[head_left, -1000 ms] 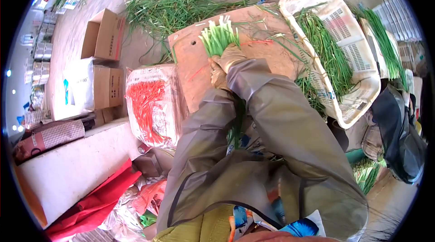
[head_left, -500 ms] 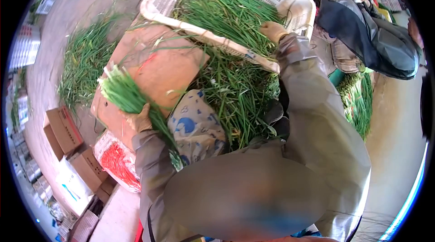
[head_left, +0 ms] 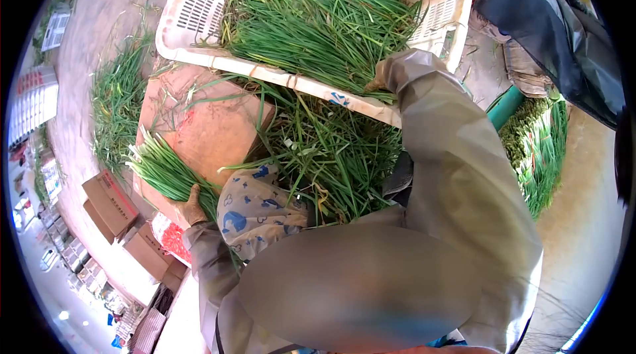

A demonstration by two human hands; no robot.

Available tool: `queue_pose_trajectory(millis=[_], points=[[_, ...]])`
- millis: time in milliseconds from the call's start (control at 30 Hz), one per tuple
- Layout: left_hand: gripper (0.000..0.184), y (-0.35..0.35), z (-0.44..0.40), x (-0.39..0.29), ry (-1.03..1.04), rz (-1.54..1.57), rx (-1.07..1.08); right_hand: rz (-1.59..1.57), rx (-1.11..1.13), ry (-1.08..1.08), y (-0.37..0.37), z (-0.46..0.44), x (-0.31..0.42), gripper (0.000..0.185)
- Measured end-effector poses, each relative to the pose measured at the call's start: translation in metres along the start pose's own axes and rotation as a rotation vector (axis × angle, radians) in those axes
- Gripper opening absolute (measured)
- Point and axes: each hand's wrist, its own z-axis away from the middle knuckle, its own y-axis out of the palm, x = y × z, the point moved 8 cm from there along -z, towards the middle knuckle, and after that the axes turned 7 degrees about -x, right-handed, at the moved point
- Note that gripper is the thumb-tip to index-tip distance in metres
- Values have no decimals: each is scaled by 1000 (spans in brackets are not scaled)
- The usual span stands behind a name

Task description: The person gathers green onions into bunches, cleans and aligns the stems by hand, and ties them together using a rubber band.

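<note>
Gloved, my left hand [head_left: 191, 208] is wrapped round a bunch of green stalks [head_left: 165, 168], which lies on a brown board [head_left: 218, 125] with its pale ends toward the upper left. My right hand [head_left: 377, 81] reaches over the near wall of a white plastic crate [head_left: 298, 82], at the right end of the loose green stalks [head_left: 318, 16] inside. Its fingers are mostly hidden by the stalks and sleeve, so what they hold cannot be made out.
Loose greens [head_left: 331, 155] are heaped below the crate, beside my patterned knee [head_left: 252, 215]. More greens [head_left: 119, 109] lie on the floor. Cardboard boxes [head_left: 111, 201] and red ties [head_left: 173, 241] are at left. Bundles [head_left: 540, 155] and a person's dark apron [head_left: 530, 29] are at right.
My view has turned toward the crate. My right hand has moved from beside the bunch to the crate's contents. My left hand still holds the bunch, now tilted lower on the board.
</note>
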Motion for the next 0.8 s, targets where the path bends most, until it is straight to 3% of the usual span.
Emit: queue_pose_trajectory(millis=[100, 167, 333, 433, 533, 667, 800], points=[[85, -4, 1, -13, 183, -34, -31, 10, 64, -6, -1, -1, 6, 37], [83, 13, -6, 39, -28, 271, 67, 23, 109, -9, -2, -2, 13, 39], [83, 13, -10, 49, -20, 226, 61, 85, 200, -3, -1, -1, 32, 42], [84, 19, -7, 54, -74, 503, -14, 137, 205, 37, -4, 9, 39, 44], [87, 11, -5, 38, -130, 340, 68, 236, 152, 114, -7, 22, 45, 47], [93, 22, -8, 63, -105, 549, -3, 319, 52, 153, -9, 23, 52, 51], [95, 10, -6, 39, -109, 387, -5, 319, 33, 124, -13, 13, 57, 56]])
